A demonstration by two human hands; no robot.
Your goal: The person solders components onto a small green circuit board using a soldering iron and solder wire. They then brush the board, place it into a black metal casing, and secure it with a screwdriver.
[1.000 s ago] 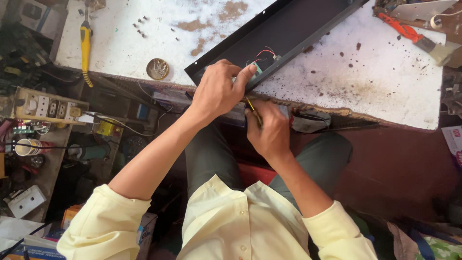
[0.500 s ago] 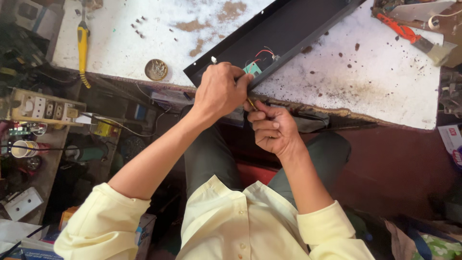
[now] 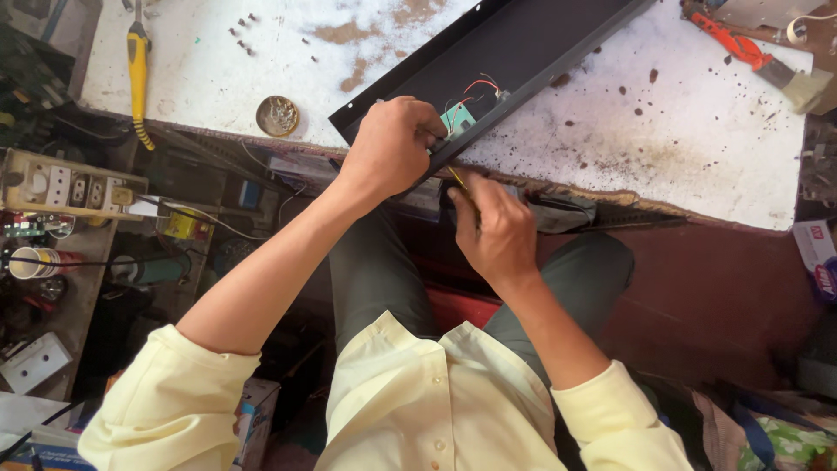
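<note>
On the white stained surface (image 3: 610, 131) lies a yellow-handled screwdriver (image 3: 138, 65) at the far left, some small dark screws (image 3: 241, 35) near it, and a round metal lid (image 3: 277, 115) by the edge. A red-handled brush (image 3: 754, 57) lies at the right.

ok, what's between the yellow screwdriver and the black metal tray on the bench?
In the head view, a round brass-coloured disc and a few small dark screws lie on the worn white benchtop between the yellow screwdriver and the black tray.

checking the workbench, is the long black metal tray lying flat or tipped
Flat: the long black metal tray lies open side up on the white bench, left hand at its end.
</note>
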